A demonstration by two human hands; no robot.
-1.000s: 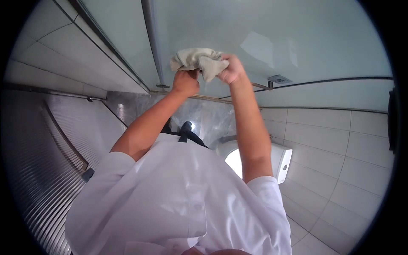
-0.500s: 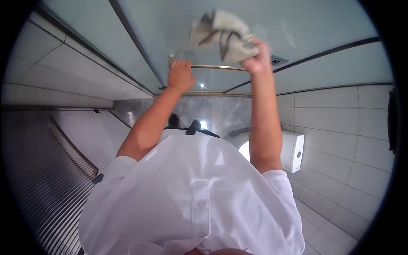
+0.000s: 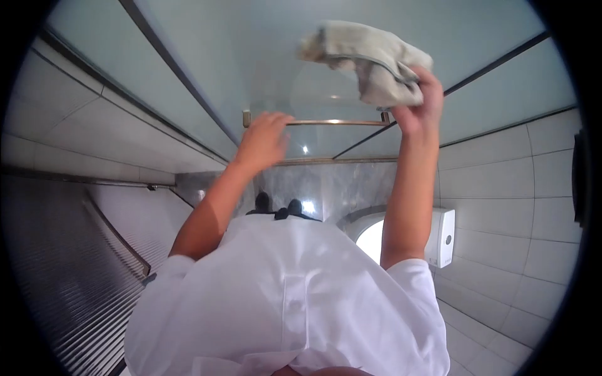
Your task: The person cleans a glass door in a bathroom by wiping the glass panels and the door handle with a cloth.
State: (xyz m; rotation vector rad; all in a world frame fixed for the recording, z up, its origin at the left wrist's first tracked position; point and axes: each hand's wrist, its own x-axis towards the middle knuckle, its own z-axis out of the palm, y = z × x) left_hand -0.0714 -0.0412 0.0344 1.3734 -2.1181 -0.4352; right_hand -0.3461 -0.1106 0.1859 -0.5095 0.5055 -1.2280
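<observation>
While the right hand (image 3: 424,103) has its fingers closed on one end of a crumpled beige fabric cloth with a dark edge line (image 3: 370,56), the rest of that cloth spreads leftward from it, in front of a pale grey-green glossy panel (image 3: 251,50). Cloth is at upper centre-right, far end blurred; can't tell if it touches the panel. Left hand (image 3: 260,143) is blurred, fingers over the left end of a straight bronze-toned metal bar (image 3: 338,122); grip unclear, can't tell if it holds or only overlaps the bar. Bar runs sideways below the cloth, right end near the right wrist. Both arms reach forward from a white short-sleeved shirt (image 3: 251,276). Dark shoes (image 3: 263,202) on a grey marbled floor (image 3: 338,188). White rounded toilet (image 3: 444,238) beside the right forearm, partly hidden by it. White tiled wall (image 3: 486,182) on the right, ribbed translucent panel (image 3: 94,269) lower left.
</observation>
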